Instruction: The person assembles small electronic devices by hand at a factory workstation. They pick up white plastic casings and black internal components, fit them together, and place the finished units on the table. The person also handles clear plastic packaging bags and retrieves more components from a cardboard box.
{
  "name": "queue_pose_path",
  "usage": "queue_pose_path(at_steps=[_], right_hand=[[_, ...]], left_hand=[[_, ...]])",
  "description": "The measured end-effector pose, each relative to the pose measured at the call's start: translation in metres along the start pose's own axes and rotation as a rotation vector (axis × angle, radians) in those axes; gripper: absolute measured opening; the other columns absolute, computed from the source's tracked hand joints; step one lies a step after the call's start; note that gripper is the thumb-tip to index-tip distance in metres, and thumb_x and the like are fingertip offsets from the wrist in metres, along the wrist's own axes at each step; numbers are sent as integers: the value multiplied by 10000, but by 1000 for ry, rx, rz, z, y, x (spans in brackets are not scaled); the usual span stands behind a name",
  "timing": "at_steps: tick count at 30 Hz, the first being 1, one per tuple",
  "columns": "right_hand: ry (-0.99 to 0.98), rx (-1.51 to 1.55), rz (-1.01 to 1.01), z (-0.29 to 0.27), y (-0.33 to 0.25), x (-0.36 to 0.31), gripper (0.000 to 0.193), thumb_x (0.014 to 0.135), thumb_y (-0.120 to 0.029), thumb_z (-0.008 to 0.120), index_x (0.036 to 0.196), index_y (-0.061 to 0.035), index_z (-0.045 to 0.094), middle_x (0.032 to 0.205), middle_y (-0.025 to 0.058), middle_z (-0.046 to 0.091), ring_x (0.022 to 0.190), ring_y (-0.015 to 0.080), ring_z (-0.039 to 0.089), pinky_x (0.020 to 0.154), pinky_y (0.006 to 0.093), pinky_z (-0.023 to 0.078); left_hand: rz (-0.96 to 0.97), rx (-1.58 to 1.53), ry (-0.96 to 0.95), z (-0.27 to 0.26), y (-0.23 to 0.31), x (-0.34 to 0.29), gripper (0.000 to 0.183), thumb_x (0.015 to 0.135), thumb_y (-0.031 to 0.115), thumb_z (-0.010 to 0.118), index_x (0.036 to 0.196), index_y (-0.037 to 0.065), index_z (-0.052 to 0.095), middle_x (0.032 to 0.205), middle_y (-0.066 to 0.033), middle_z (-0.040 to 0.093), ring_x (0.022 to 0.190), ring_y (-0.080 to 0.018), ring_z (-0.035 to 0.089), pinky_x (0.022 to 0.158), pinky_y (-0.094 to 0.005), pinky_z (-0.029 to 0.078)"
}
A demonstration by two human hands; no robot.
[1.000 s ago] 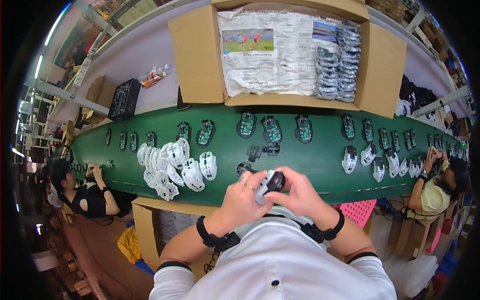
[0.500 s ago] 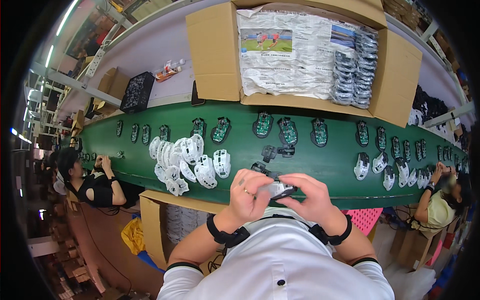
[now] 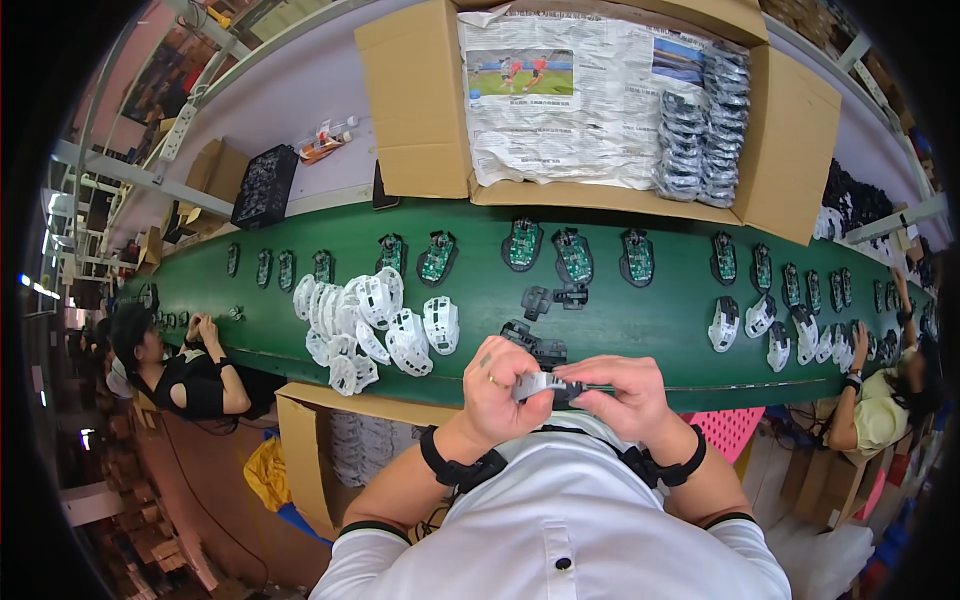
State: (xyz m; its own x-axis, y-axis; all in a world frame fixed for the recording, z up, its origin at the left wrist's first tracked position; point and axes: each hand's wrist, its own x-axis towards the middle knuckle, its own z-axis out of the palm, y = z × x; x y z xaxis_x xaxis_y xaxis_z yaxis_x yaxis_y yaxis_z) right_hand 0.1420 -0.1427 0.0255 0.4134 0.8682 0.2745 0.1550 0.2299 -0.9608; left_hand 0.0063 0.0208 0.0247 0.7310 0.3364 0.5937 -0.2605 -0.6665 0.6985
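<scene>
Close to my body, past the near edge of the green bench, I hold a white and black mouse shell [image 3: 540, 385] in both hands. My left hand [image 3: 497, 390] pinches its white end. The fingers of my right hand [image 3: 627, 393] close on its dark end, hiding part of it. Just beyond my hands, several small black plastic parts [image 3: 537, 345] lie on the bench, with a few more black pieces [image 3: 538, 301] behind them. Left of these is a heap of white mouse shells [image 3: 408, 342]. Mouse bases with green circuit boards [image 3: 574, 257] line the far side.
An open cardboard box [image 3: 415, 110] lined with newspaper stands behind the green bench [image 3: 640, 320], holding stacked wrapped mice [image 3: 682, 150]. White shells [image 3: 723, 326] sit at the right. Another box [image 3: 310, 450] is below the near edge. Co-workers [image 3: 175, 365] sit on both sides.
The mouse shell has been turned in my hands and now shows more edge-on. At the right, a co-worker's arm has stretched out over the bench. The view has shifted slightly.
</scene>
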Motion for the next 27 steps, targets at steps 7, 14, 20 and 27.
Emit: queue_pose_path(at_steps=[7,14,20,27], right_hand=[[114,-62,247,-4,25,-3,181,886,-43,709,1057,16,722,957,136,749,866,200,715,785,306,559],[296,-905,811,-137,156,-48,287,878,-145,678,1139,-25,685,1031,167,717,914,354,689,857,423,543],[38,-975,-3,-52,178,7,409,730,-3,648,1135,-52,671,1263,151,645,1194,358,581,1002,464,474],[17,-1030,-44,-33,216,-6,343,806,-123,697,1146,-86,674,1201,82,660,1138,282,586,946,415,483]], left_hand=[[-166,44,-96,14,-40,-18,335,889,259,706,1076,27,553,989,-171,609,881,-344,595,793,-416,481],[-767,936,-230,-38,-132,-75,667,818,409,738,1282,-41,576,1358,-266,521,1327,-429,417,1118,-532,307],[-707,1144,-429,-24,-150,-89,806,762,438,761,1381,-17,520,1508,-283,393,1486,-432,195,1190,-611,103],[-659,790,-331,2,-150,-101,782,701,265,802,1361,-5,481,1287,-214,557,1296,-409,448,1132,-535,297]])
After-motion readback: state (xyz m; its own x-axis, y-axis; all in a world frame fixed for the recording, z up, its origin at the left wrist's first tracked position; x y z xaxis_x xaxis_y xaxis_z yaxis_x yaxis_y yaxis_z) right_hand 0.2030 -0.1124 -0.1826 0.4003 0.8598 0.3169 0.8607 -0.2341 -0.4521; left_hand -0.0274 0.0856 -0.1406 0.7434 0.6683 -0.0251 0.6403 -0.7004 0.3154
